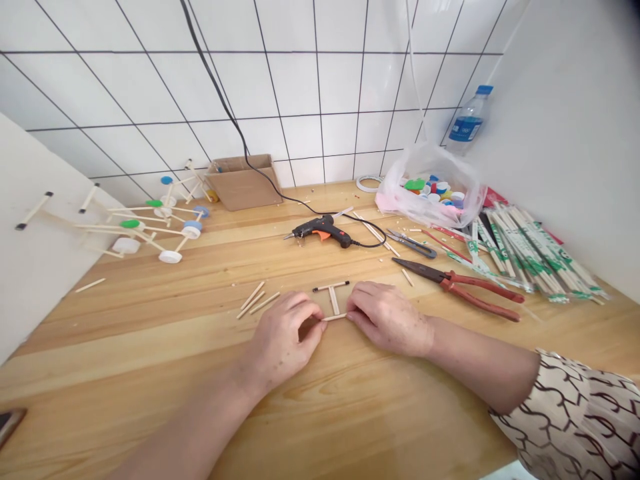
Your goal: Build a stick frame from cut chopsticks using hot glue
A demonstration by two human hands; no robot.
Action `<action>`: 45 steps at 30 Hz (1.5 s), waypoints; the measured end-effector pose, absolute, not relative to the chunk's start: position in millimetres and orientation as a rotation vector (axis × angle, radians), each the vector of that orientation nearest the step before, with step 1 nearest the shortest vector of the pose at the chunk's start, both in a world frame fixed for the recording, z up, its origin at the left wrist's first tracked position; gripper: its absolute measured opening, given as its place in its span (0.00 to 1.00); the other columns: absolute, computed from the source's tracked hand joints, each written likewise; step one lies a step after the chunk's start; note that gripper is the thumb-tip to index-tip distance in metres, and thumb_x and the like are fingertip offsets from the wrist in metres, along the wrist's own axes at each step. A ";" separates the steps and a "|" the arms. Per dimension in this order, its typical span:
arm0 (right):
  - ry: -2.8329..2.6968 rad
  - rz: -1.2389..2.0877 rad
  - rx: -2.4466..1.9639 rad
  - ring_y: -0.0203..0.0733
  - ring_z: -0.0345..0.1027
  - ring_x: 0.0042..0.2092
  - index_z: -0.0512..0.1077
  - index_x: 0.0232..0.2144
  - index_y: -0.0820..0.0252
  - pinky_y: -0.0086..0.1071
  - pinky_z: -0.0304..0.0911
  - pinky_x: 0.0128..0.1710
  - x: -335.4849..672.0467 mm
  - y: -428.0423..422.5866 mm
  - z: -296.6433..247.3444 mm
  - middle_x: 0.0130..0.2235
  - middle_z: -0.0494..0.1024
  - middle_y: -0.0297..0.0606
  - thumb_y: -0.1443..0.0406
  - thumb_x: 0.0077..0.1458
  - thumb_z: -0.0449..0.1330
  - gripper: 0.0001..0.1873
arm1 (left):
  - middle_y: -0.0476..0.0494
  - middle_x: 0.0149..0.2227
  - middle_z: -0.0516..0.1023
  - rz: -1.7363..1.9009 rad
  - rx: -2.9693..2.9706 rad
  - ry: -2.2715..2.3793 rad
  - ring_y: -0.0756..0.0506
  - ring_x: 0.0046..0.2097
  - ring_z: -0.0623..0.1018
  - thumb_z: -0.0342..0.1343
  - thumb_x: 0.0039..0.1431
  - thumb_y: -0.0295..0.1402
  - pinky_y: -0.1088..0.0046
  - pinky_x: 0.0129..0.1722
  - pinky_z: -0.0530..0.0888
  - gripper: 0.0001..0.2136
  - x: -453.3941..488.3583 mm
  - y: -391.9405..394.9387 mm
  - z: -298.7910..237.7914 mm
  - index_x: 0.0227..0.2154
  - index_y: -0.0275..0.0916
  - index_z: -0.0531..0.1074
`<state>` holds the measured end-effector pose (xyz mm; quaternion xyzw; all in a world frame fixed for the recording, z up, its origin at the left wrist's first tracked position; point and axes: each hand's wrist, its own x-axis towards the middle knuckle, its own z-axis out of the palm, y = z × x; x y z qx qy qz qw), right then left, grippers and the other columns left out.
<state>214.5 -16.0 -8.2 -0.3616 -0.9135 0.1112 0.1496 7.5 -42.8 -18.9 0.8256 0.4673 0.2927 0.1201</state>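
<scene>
Between both hands lies a short wooden stick (335,318), pinched at its left end by my left hand (290,330) and at its right end by my right hand (387,317). It meets the near end of a pair of parallel sticks (334,300). At their far end lies a black-tipped crosspiece (331,287), so the parts form an I shape on the table. Whether the near stick is joined or only touching, I cannot tell. Several loose cut sticks (253,300) lie just beyond my left hand.
Beyond the hands lie a glue gun (323,230), thread snips (413,244) and red-handled pliers (460,280). Wheeled stick models (150,223) stand left, near a cardboard box (245,183). A bag of bottle caps (430,190), wrapped chopsticks (537,250) and a water bottle (467,123) are right.
</scene>
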 end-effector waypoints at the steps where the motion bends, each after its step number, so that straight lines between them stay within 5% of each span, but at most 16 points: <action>1: -2.625 0.321 -1.036 0.40 0.62 0.32 0.68 0.29 0.63 0.31 0.57 0.33 214.5 -15.9 -8.5 0.31 0.71 0.39 0.69 0.57 0.52 0.06 | 0.47 0.29 0.72 0.847 2.405 1.366 0.46 0.34 0.73 0.52 0.55 0.27 0.70 0.33 0.69 0.05 7.6 -42.9 -19.0 0.26 0.40 0.70; 45: -2.572 0.340 -1.002 0.39 0.63 0.32 0.68 0.30 0.63 0.31 0.57 0.32 215.1 -14.7 -9.7 0.31 0.71 0.39 0.70 0.57 0.54 0.05 | 0.47 0.29 0.72 0.727 2.387 1.351 0.46 0.34 0.72 0.50 0.59 0.26 0.69 0.34 0.68 0.07 7.6 -40.3 -19.6 0.26 0.39 0.68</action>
